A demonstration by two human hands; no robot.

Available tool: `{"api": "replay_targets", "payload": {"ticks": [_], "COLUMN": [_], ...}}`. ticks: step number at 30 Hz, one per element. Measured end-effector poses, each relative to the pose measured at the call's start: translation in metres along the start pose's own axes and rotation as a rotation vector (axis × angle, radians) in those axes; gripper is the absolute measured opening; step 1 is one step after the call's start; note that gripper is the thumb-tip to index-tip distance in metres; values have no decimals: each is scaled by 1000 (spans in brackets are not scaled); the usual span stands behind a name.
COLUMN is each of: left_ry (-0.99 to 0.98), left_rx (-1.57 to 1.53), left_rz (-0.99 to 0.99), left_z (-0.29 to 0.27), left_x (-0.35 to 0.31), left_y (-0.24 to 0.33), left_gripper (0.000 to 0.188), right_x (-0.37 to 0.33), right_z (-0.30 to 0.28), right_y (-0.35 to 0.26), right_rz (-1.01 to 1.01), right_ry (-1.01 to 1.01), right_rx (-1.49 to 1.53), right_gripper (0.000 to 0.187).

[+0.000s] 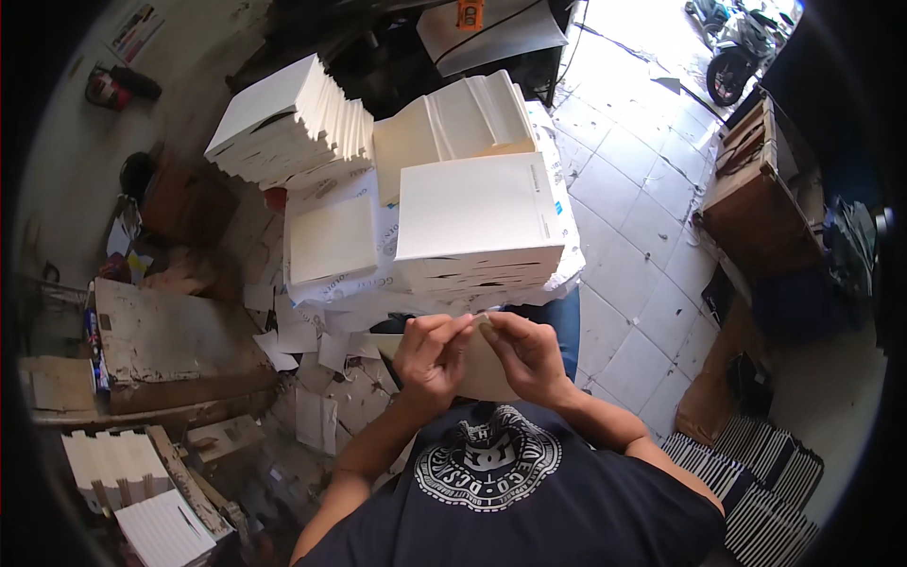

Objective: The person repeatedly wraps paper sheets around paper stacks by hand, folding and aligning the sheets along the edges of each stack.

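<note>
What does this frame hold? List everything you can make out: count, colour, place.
Table stacks: at least four, white and cream, covered table
Cream sheet: at least one, cream, between hands
Loose sheets: several, whitish, floor left
Lower-left stacks: two, white
Lower-right stacks: several, black-and-white
Extinguisher: one, red, upper left
Motorcycle: one, dark, upper right
Wooden furniture: one, brown, right
Orange object: one, top
Shirt: one, black, bottom
Left hand: one, centre
Right hand: one, centre

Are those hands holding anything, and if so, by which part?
Yes: the left hand and right hand appear to pinch a cream paper piece by its far edge. Whether it is one sheet or several cannot be told.
</note>
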State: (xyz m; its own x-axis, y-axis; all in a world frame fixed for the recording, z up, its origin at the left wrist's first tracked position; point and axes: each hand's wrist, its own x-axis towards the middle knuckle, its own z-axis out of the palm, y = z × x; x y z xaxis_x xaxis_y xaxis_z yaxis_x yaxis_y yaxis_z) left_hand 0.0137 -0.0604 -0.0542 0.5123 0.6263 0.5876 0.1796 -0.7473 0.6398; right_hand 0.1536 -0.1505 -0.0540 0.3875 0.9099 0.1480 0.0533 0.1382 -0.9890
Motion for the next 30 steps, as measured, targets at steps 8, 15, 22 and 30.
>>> {"api": "replay_targets", "payload": {"ticks": [8, 15, 22, 30], "left_ry": [1, -297, -1281, -14], "left_rx": [-161, -287, 16, -703], "left_rz": [-40, 312, -391, -794], "left_z": [1, -41, -84, -20], "left_x": [3, -5, -83, 14], "left_y": [20, 14, -84, -198], "left_gripper": [28, 19, 14, 66], "right_x": [-1, -8, -51, -7], "right_z": [-11, -87, -239, -228], "right_y": [1, -38, -126, -70], "right_rz": [53, -20, 167, -722], "right_ry": [-69, -203, 89, 668], "right_rx": [-25, -441, -680, -1804], "right_gripper": [4, 14, 25, 31]}}
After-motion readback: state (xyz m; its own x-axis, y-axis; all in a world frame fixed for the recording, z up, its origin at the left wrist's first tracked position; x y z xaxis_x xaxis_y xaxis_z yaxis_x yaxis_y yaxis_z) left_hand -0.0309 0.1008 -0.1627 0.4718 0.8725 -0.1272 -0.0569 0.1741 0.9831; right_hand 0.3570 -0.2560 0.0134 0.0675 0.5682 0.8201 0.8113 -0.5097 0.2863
